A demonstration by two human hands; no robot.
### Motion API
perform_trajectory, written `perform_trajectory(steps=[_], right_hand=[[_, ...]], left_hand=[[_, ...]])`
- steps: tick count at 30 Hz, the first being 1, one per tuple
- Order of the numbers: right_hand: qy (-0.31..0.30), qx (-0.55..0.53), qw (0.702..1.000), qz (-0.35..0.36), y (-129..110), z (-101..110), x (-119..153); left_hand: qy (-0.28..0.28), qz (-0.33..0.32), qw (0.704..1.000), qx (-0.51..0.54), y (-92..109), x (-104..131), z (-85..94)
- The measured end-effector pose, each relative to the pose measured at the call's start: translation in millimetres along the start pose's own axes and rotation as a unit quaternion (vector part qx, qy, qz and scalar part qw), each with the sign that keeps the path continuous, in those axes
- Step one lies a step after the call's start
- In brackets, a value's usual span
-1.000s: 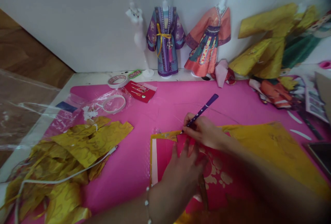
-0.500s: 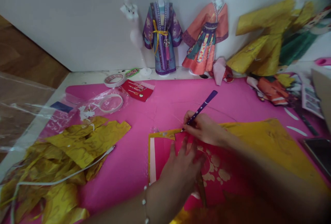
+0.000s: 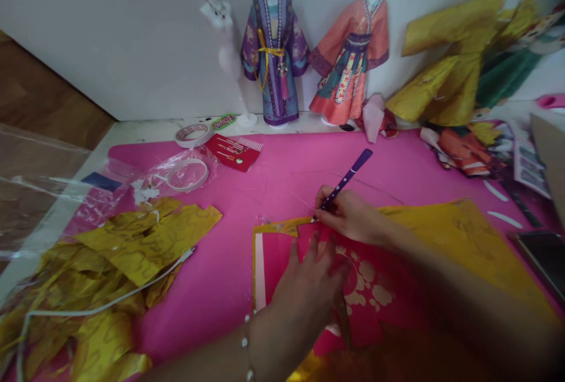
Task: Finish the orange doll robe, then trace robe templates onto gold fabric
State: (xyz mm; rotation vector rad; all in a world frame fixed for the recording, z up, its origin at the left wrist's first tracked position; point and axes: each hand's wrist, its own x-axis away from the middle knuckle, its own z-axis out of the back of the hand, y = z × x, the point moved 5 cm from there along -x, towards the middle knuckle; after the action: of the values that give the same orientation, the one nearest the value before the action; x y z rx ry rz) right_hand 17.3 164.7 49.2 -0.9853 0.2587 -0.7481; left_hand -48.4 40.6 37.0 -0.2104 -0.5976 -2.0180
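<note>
My right hand (image 3: 346,211) grips a purple pen (image 3: 348,179) with white dots. The pen's tip meets the top edge of a red paper piece (image 3: 371,285) with a gold flower print. Spread fingers of my left hand (image 3: 311,276) press flat on that red paper, just below the pen tip. Beneath the red paper lies a yellow patterned sheet (image 3: 445,223), showing along the top, left and right. A beaded bracelet (image 3: 245,341) circles my left wrist. Part of the red paper is hidden by my left hand and forearm.
Crumpled yellow scraps (image 3: 145,235) and a white cable (image 3: 106,306) lie left on the pink mat (image 3: 273,176). Tape rolls (image 3: 193,135) and a red card (image 3: 233,152) sit behind. Small dressed mannequins (image 3: 276,64) stand along the wall. A phone (image 3: 541,258) rests at right.
The pen tip has shifted slightly right along the red paper's top edge, and the pen leans a little more. My left hand stays in place. The view has moved slightly.
</note>
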Motion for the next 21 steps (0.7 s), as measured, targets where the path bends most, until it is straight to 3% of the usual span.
perform_trajectory(steps=[21], right_hand=[[0.028,0.023,0.999,0.002,0.2,9.0,1.6]], left_hand=[[0.009,0.003,1.0,-0.016,-1.0,-2.2,-5.7]])
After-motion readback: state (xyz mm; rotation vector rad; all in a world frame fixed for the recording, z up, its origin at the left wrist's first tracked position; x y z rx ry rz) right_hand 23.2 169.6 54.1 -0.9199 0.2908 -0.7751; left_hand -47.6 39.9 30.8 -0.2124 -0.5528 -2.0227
